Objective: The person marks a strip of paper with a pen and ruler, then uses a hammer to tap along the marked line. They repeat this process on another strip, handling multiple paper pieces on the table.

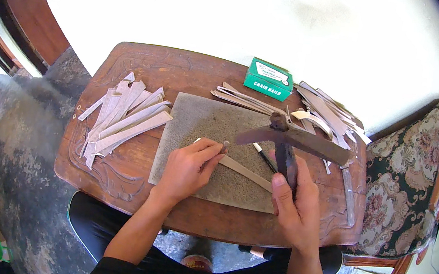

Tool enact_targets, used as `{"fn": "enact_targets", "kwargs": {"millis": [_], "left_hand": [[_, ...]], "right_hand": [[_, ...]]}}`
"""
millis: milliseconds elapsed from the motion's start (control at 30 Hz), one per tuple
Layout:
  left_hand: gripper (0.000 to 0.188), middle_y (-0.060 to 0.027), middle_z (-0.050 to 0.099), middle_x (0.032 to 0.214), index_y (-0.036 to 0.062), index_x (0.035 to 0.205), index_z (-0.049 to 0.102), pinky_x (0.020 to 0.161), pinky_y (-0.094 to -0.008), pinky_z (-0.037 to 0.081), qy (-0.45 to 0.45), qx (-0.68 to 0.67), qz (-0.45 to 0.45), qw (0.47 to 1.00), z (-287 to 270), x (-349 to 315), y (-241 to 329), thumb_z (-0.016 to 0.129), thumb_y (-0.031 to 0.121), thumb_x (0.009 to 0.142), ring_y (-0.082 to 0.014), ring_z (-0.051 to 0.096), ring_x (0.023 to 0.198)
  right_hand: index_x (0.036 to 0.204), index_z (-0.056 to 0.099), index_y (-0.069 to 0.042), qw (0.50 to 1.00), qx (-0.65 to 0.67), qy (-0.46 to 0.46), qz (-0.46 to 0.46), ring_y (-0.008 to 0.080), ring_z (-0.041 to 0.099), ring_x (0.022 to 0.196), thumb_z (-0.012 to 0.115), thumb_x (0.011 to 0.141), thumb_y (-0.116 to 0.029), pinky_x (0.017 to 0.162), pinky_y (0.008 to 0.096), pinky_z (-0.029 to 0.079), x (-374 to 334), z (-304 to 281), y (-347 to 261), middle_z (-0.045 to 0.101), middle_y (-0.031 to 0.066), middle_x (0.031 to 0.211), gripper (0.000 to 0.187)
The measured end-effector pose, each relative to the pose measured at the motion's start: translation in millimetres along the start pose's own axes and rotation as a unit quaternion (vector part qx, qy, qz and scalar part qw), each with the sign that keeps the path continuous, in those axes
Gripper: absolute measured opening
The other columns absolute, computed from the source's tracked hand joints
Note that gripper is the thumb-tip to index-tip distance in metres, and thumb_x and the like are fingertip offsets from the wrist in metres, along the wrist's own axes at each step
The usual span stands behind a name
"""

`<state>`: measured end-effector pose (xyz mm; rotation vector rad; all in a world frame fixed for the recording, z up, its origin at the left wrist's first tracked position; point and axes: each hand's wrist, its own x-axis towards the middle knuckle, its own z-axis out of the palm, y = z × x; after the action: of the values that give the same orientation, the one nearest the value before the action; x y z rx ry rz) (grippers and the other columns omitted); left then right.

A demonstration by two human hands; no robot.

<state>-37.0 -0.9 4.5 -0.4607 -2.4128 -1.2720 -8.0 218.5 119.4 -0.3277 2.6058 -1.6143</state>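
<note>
The head view looks down on my left hand [189, 166], pinching a small nail [225, 146] upright with fingertips against the end of a pale metal strip [248, 173]. The strip lies flat on a grey pad [200, 118] under my hand and runs off toward my right hand [295, 202]. My right hand is clenched around the handle of a rusty hammer [291, 138], whose long dark head hangs just above the pad, beyond my knuckles. A black pen [264, 157] lies between the two hands. Left of my left hand, a heap of cut strips [122, 118] rests on the wooden tabletop [151, 67]. Beyond my right hand sit a green box [268, 79] and more strips [325, 112]. An upholstered chair [408, 178] stands right of it.
</note>
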Motion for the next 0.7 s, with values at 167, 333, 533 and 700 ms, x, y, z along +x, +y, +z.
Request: {"fn": "enact_targets", "kwargs": {"millis": [167, 333, 533, 700], "left_hand": [[0.012, -0.0134, 0.071, 0.100, -0.0022, 0.103, 0.072, 0.064, -0.0348, 0.054, 0.001, -0.001, -0.001, 1.000, -1.9, 0.4, 2.2, 0.071, 0.000, 0.091, -0.0283, 0.070, 0.077], [0.012, -0.0131, 0.071, 0.099, -0.0020, 0.103, 0.072, 0.063, -0.0347, 0.053, 0.007, -0.005, 0.000, 1.000, -0.6, 0.5, 2.4, 0.072, 0.001, 0.091, -0.0279, 0.069, 0.075], [0.013, -0.0135, 0.070, 0.099, -0.0026, 0.103, 0.072, 0.063, -0.0348, 0.053, 0.002, -0.008, -0.006, 1.000, -1.2, 0.2, 2.1, 0.072, 0.001, 0.091, -0.0278, 0.069, 0.075], [0.012, -0.0137, 0.071, 0.099, -0.0026, 0.102, 0.072, 0.063, -0.0348, 0.053, 0.003, -0.005, 0.000, 1.000, -0.4, 0.4, 1.8, 0.072, 0.001, 0.091, -0.0278, 0.069, 0.075]], "right_hand": [[0.134, 0.054, 0.001, 1.000, -0.017, -0.002, -0.007, 0.0313, 0.064, 0.068, 0.061, 0.104, -0.018, 0.065, 0.0387, 0.048, 0.4, 1.1, -7.9, 0.063, 0.0170, 0.080, 0.036], [0.128, 0.056, 0.001, 0.994, -0.053, 0.013, -0.090, 0.0370, 0.065, 0.069, 0.063, 0.103, -0.017, 0.065, 0.0413, 0.049, 5.3, 1.8, -1.2, 0.064, 0.0196, 0.081, 0.032], [0.122, 0.057, 0.001, 0.994, -0.072, -0.006, -0.079, 0.0425, 0.065, 0.073, 0.064, 0.102, -0.020, 0.066, 0.0448, 0.049, 6.0, 3.6, -12.0, 0.064, 0.0231, 0.083, 0.030], [0.118, 0.059, 0.001, 0.993, -0.090, -0.019, -0.075, 0.0461, 0.063, 0.073, 0.064, 0.103, -0.023, 0.064, 0.0471, 0.047, 8.8, 6.4, -5.7, 0.063, 0.0250, 0.083, 0.029]]}}
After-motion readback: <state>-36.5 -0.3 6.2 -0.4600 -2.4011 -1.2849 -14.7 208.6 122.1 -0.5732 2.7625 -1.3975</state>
